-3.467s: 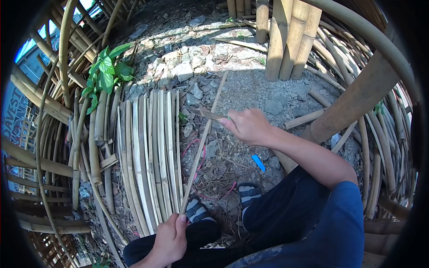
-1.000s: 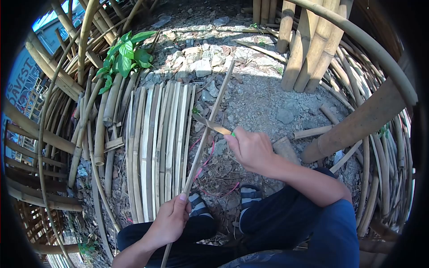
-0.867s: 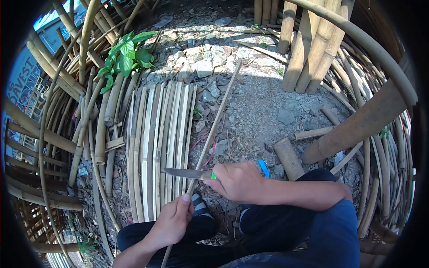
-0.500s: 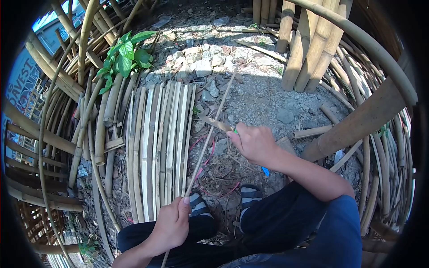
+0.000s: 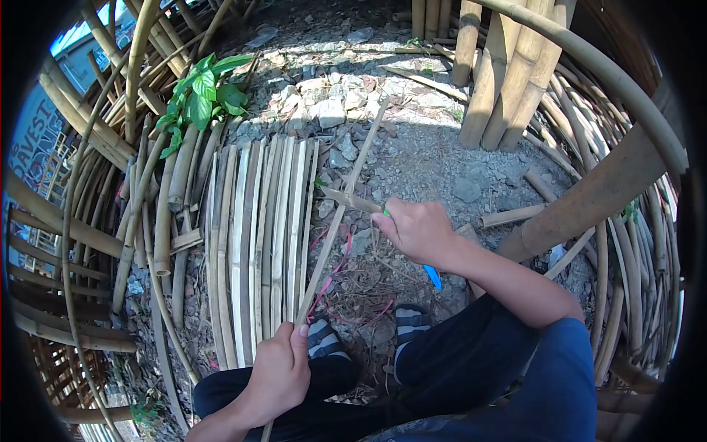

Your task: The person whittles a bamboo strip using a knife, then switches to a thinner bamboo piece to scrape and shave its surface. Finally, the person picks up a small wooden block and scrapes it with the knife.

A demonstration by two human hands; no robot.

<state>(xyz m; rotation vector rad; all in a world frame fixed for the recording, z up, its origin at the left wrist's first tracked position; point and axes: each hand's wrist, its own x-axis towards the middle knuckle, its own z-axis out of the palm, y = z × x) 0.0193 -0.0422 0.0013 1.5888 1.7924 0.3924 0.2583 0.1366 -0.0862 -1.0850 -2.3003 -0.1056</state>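
My left hand (image 5: 280,372) is closed round the lower part of a long, thin bamboo strip (image 5: 324,254), which slants up and away over the ground. In my right hand (image 5: 420,234) is a knife (image 5: 352,200) with a bit of green at its handle. Its blade points left and crosses over the strip about midway along the visible length. To the left of the strip lies a row of split bamboo slats (image 5: 265,243), side by side on the ground.
Thick bamboo posts (image 5: 515,81) stand at the back right, and a slanting pole (image 5: 589,199) rises at the right. A leafy green plant (image 5: 199,96) grows at the back left among bamboo poles (image 5: 166,214). Pink string (image 5: 331,276) lies near my feet.
The bamboo strip has turned slightly, showing a broader face, and its far end has shifted a little left. The knife has moved slightly left with my right hand, still across the strip.
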